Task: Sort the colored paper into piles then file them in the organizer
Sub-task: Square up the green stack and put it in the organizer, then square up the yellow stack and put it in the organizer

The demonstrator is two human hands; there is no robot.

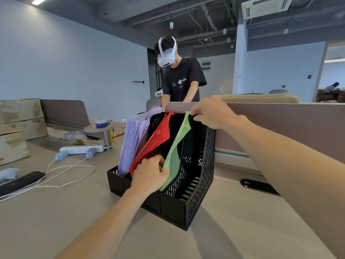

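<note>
With both hands pinching the green stack (177,146), left (149,176) low and right (211,114) on top, I'd slide it squarely down into the organizer (197,186).

Open-plan office: desk (56,212) with partition screens (280,124), power strip (82,149), file organizer (196,174), exposed ceiling ducts (205,14), cassette air-conditioner (267,5).

One head-worn view looks forward and slightly down, seemingly close above the desk (214,236).

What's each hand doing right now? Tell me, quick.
Left hand: closed on the green paper's lower edge.
Right hand: pinching the green paper's top corner.
</note>
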